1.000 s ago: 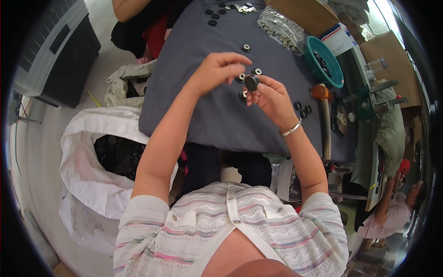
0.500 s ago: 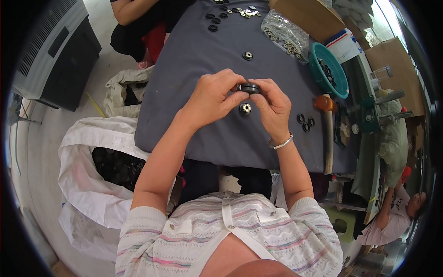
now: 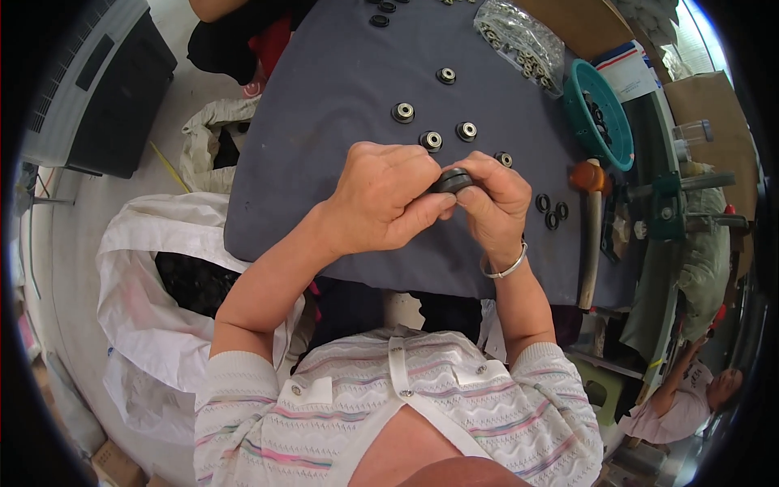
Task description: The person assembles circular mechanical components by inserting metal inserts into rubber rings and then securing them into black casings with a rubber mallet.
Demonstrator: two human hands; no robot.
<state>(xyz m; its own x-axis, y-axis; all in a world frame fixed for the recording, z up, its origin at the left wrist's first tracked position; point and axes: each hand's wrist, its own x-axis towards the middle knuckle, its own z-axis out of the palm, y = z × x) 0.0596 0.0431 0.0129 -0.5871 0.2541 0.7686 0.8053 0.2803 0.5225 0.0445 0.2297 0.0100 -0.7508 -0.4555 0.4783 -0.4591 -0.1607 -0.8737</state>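
Note:
Between my two hands is a black round grooved wheel. My left hand grips its left side with thumb and fingers, and my right hand pinches the right side. The fingers cover both ends of the wheel, so its centre cannot be made out. Just beyond the hands, several black-rimmed wheels with metal bearings lie on the grey cloth, among them one wheel at the left and another farther right. Right of my right hand lie several plain black rings.
An orange-headed mallet lies at the right, beside a green metal clamp. Behind it stand a teal basket of black parts and a clear bag of small metal parts. White sacks stand left of the table.
The view has shifted, and both hands sit slightly lower and to the right with a wheel still between them. More bearing wheels now show on the cloth beyond them.

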